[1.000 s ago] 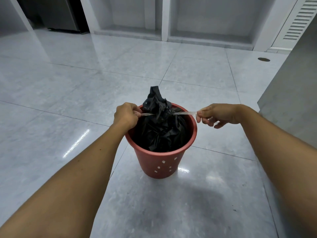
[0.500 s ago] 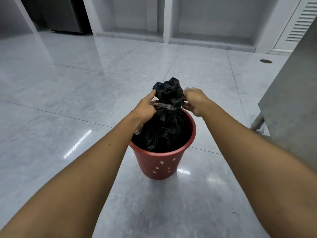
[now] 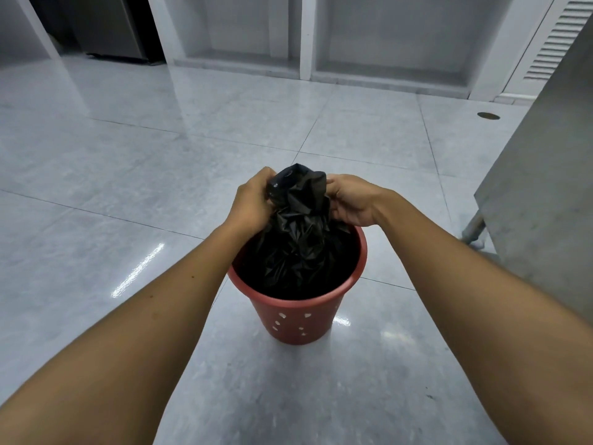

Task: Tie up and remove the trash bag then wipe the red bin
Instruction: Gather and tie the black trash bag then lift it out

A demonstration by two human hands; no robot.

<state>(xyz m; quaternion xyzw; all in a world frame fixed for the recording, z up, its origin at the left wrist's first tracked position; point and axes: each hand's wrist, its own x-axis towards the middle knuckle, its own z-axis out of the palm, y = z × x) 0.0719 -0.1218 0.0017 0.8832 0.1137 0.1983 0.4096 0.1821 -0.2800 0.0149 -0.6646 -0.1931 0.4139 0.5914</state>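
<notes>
1. Glossy pale grey floor tiles (image 3: 160,162) are filling the room, catching streaks of light, with white recessed bays (image 3: 385,36) lining the far wall and a louvred vent panel (image 3: 548,40) showing at the upper right.

2. Standing upright on the tiles in mid-frame, the red bin (image 3: 296,319) is showing small cut-out holes on its near wall.

3. Inside the bin, the black trash bag (image 3: 298,239) is sitting with its crumpled body filling the opening and its gathered neck rising above the rim.

4. On one side of that neck, the person's left hand (image 3: 252,200) is closing around the bunched plastic, fingers curled onto it.

5. On the opposite side, the right hand (image 3: 351,200) is gripping the same neck, fingers wrapped into the folds, so that the two hands are pinching the bag's top between them.

6. Both bare forearms are reaching in from the lower corners of the frame and converging over the bin.

7. Along the right edge, a grey cabinet panel (image 3: 545,187) is standing near the bin but apart from it, with a metal leg (image 3: 473,226) showing beneath.

8. Farther back on the floor, a small round drain cover (image 3: 488,115) is lying near the right wall.
</notes>
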